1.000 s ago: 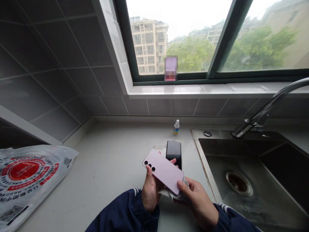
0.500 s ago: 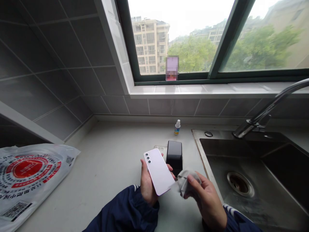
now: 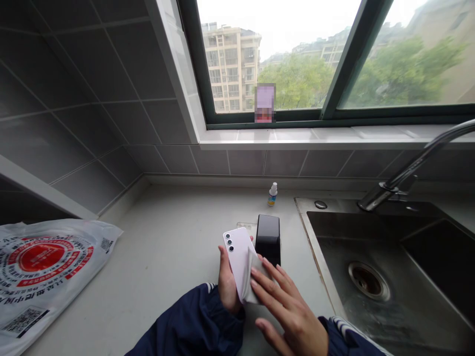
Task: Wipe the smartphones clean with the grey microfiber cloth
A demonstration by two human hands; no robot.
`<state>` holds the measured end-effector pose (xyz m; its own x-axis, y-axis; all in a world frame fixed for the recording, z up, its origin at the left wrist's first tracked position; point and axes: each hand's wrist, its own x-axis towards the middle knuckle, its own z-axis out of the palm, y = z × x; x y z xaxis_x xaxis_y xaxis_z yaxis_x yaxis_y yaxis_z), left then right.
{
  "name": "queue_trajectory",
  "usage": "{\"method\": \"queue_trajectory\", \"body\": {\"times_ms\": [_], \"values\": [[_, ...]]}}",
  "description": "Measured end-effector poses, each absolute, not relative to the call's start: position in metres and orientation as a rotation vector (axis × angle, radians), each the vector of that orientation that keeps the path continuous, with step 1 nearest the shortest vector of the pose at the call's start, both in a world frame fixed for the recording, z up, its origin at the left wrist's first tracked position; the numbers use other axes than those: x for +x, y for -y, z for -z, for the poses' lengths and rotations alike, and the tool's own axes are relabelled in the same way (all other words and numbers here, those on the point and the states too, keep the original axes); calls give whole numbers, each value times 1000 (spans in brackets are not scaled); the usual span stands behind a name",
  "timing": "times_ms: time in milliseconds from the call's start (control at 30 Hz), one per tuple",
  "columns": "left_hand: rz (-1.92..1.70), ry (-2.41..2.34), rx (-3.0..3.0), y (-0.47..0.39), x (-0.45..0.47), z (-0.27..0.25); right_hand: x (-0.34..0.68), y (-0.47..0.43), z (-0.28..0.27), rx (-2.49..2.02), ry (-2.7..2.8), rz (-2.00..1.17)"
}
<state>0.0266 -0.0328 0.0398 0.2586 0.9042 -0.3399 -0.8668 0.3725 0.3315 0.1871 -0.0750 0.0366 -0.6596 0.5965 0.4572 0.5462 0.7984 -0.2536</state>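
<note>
A pale lilac smartphone [image 3: 240, 252] lies back side up in my left hand [image 3: 227, 282], its camera lenses at the upper left. My left fingers wrap around its edges, partly hidden beneath it. A thin grey cloth [image 3: 251, 279] covers the phone's lower right part. My right hand [image 3: 291, 309] presses on this cloth with fingers stretched flat, the thumb held apart. Just behind, a black-screened phone [image 3: 268, 235] rests on the counter, partly hidden by my fingers. Beside it lies a clear phone case [image 3: 245, 226], mostly covered.
A small spray bottle [image 3: 272, 195] stands near the back wall. To the right are a steel sink [image 3: 371, 247] and a curved faucet [image 3: 415, 173]. A printed plastic bag [image 3: 48, 272] lies at the left on the pale counter [image 3: 166, 237]. A window is behind.
My right hand has moved left with the cloth and laid it over the phone's back. Its fingers have gone from pinching the bunched cloth to lying flat. My left hand keeps hold of the phone.
</note>
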Motion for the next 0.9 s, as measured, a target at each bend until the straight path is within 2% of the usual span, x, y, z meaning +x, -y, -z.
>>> {"method": "queue_trajectory", "body": {"times_ms": [200,433,633,767,900], "values": [[-1070,-453,173,34,25,-37,182,75,-35,-751,2584,18],[-1083,-343,293,46,35,-23,187,75,-34,-1059,2520,61],[-933,-368,770,60,35,-17,193,70,-29,-1225,2319,29],[-952,-552,935,65,30,-8,191,72,-31,-1160,2352,14],[-968,-556,712,65,32,1,187,73,-35,-994,2495,74]]}}
